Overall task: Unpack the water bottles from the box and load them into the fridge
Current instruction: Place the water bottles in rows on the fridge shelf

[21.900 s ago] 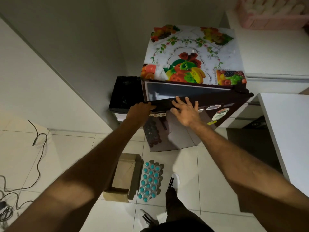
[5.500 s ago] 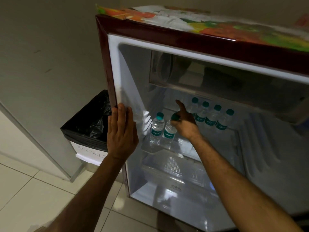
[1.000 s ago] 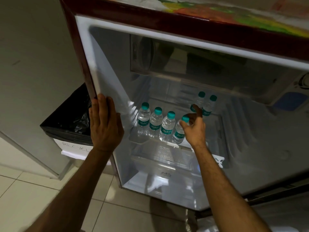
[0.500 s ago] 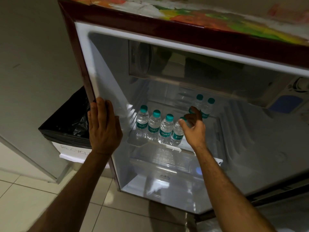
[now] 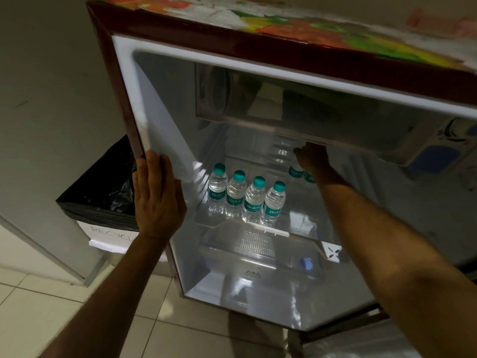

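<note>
Inside, right hand (image 5: 311, 158) over rear bottles (image 5: 296, 172) (grip hidden), left hand (image 5: 157, 200) flat on fridge (image 5: 129, 104)

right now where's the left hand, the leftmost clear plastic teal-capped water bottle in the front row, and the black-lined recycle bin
left hand (image 5: 157, 200), head view, on the back of the hand
leftmost clear plastic teal-capped water bottle (image 5: 217, 193), head view, on its label
black-lined recycle bin (image 5: 103, 192), head view, on the black liner

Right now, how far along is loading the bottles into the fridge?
Done: four bottles stand in a front row on the fridge shelf. In hand: the right hand reaches over two rear bottles; the left hand rests on the fridge frame. The box is out of view, so the remainder is unknown.
</note>
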### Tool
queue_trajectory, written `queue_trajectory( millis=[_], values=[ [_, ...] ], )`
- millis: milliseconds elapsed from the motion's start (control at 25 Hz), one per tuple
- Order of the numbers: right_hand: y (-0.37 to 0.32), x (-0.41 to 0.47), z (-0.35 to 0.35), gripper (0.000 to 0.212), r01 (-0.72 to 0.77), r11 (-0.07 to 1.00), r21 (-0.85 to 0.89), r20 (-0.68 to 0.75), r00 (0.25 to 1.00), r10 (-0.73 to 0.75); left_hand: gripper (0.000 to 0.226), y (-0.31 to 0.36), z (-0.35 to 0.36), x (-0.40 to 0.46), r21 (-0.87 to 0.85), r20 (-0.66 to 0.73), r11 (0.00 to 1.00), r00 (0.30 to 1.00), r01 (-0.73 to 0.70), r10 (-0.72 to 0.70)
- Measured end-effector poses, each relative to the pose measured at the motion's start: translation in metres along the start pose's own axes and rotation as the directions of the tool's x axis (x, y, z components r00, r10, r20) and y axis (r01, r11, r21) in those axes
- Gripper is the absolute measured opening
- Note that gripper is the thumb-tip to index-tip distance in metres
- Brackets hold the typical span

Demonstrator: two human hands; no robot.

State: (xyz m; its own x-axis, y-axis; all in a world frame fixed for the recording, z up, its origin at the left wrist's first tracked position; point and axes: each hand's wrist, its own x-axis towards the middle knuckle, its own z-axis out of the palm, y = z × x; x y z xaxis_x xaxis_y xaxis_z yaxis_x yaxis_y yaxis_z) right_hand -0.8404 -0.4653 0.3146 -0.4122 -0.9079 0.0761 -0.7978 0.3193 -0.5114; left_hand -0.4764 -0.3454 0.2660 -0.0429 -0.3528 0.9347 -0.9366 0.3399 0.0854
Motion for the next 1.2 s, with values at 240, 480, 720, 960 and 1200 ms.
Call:
queue_trajectory(
  millis=[240, 480, 720, 960, 1200],
  values=[
    [0.025, 0.017, 0.015, 0.055, 0.104, 0.988, -0.115, 0.023, 0.994, -0.102, 0.086, 0.0, 0.001, -0.002, -0.011, 0.006, 1.0, 1.0, 0.014, -0.014],
    [0.029, -0.011, 0.022, 0.04, 0.123, 0.981, 0.149, -0.145, 0.984, -0.102, 0.085, 0.0, 0.002, -0.002, 0.006, -0.003, 1.0, 1.0, 0.013, -0.013],
    [0.011, -0.072, 0.016, 0.045, 0.066, 0.895, 0.441, -0.368, 0.923, 0.113, 0.089, 0.001, 0.001, -0.002, 0.026, 0.006, 0.999, 1.0, 0.021, -0.021],
    [0.017, -0.125, 0.015, 0.08, 0.008, 0.817, 0.577, -0.28, 0.941, 0.189, 0.092, 0.001, -0.002, 0.0, 0.006, 0.014, 1.0, 1.0, 0.022, -0.022],
    [0.023, -0.145, 0.022, 0.073, -0.032, 0.825, 0.564, -0.141, 0.981, 0.135, 0.092, 0.001, 0.0, 0.0, 0.01, 0.004, 0.999, 0.999, 0.035, -0.035]
  ],
)
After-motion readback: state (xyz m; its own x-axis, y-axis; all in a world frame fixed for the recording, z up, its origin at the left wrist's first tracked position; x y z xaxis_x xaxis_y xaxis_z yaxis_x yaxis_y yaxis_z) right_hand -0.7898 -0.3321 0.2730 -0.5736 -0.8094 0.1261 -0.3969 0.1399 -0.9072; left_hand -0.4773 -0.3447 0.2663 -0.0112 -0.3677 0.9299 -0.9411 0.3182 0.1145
